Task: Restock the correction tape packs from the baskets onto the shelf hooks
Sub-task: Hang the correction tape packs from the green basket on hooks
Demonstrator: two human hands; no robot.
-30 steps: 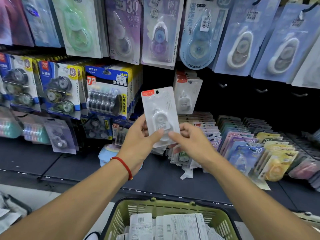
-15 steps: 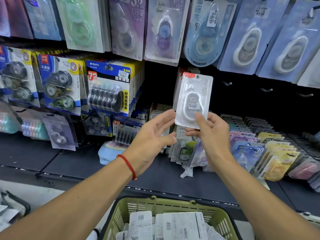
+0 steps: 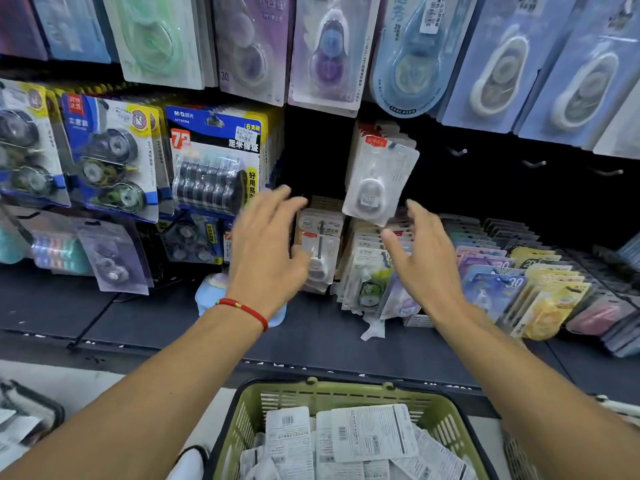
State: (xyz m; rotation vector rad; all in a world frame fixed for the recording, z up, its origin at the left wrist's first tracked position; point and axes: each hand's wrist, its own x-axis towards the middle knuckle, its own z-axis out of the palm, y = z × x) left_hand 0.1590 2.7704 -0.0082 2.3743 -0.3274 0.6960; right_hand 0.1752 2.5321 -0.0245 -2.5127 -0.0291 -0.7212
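A clear correction tape pack point(image 3: 375, 181) with a red top label hangs tilted at the front of a stack on a shelf hook, free of both hands. My right hand point(image 3: 424, 261) is just below and to the right of it, fingers spread and holding nothing. My left hand point(image 3: 268, 247), with a red string on the wrist, is lower left of the pack, blurred, fingers straight, in front of small white packs point(image 3: 320, 251). A green basket point(image 3: 249, 403) at the bottom holds several white packs point(image 3: 370, 434) lying back side up.
Bare hooks point(image 3: 533, 163) stick out of the dark panel to the right of the hung pack. Rows of coloured packs point(image 3: 509, 282) lean on the lower shelf at right. Larger packs hang above and at left. A second basket edge point(image 3: 616, 408) shows at far right.
The pack went from both hands up onto the hook; my right hand has let go and dropped away. My left hand moved up and to the right, empty.
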